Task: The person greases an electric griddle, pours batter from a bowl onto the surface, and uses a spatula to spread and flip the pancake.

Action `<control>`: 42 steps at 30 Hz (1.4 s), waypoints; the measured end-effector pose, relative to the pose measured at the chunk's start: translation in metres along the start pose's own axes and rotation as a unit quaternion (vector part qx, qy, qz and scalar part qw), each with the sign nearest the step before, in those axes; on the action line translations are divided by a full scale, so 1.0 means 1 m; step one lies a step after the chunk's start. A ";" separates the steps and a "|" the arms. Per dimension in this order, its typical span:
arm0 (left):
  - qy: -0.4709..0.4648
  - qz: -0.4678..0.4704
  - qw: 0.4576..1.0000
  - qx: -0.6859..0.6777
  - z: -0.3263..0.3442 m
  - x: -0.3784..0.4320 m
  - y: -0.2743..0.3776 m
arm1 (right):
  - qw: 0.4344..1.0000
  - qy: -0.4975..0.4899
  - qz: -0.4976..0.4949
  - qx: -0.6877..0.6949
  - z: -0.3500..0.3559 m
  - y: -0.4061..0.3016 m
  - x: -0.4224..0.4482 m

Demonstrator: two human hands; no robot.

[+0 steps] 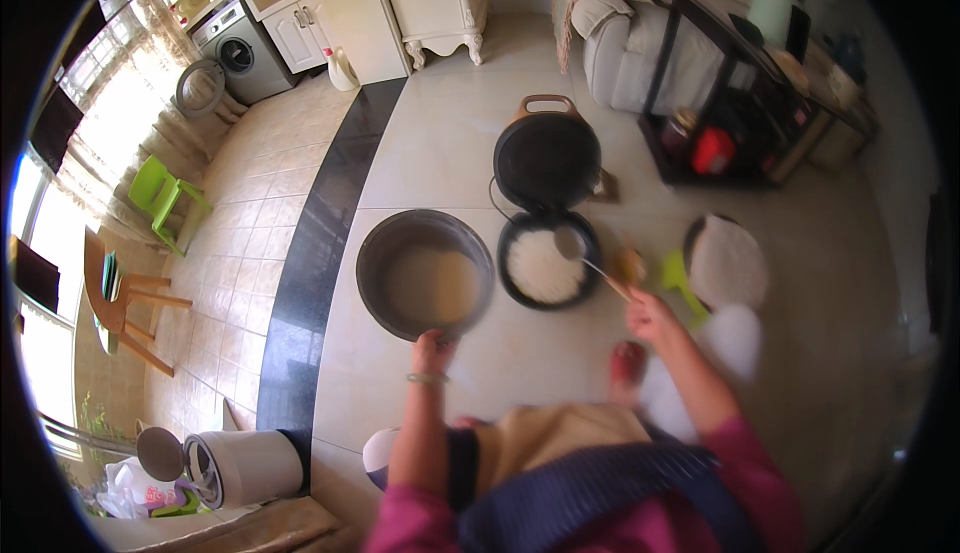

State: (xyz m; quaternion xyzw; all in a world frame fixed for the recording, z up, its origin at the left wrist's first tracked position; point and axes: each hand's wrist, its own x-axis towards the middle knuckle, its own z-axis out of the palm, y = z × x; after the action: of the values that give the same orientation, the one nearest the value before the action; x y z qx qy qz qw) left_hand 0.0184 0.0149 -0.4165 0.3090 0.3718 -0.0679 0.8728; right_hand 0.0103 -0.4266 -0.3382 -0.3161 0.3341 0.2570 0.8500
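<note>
My left hand (433, 354) grips the near rim of a large dark metal pot (365, 275) with cloudy, pale liquid in it. In my right hand (649, 313) is the wooden handle of a metal ladle (570, 242), its bowl over the far right part of the pale batter (544, 268). That batter lies in the round lower plate of an electric griddle (510, 292), right of the pot. The griddle's black lid (547, 159) stands raised behind it. A small container with yellowish contents (628, 264) is close beyond my right hand.
A round container under a whitish cloth (727, 260) stands at the right by a green plastic stool (679, 279). Behind are a dark-framed side table (660, 58) and a sofa (611, 50). A white bin (255, 467) is at lower left. The griddle's cord curves left of its hinge.
</note>
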 end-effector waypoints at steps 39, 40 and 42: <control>-0.027 0.135 0.987 -0.077 0.023 -0.090 0.050 | 0.622 -0.208 -0.477 -0.585 0.198 0.159 -0.009; -0.020 0.137 0.988 -0.063 0.014 -0.087 0.051 | 0.612 -0.187 -0.445 -0.626 0.204 0.151 -0.016; -0.019 0.157 0.986 -0.050 -0.018 -0.062 0.045 | 0.586 -0.168 -0.430 -0.666 0.212 0.146 -0.025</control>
State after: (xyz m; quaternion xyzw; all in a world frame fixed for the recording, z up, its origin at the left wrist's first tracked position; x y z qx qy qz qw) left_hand -0.0217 0.0545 -0.3615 0.3185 0.3046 0.0830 0.8938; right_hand -0.0145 -0.1847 -0.2511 -0.8519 -0.2543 0.0609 0.4538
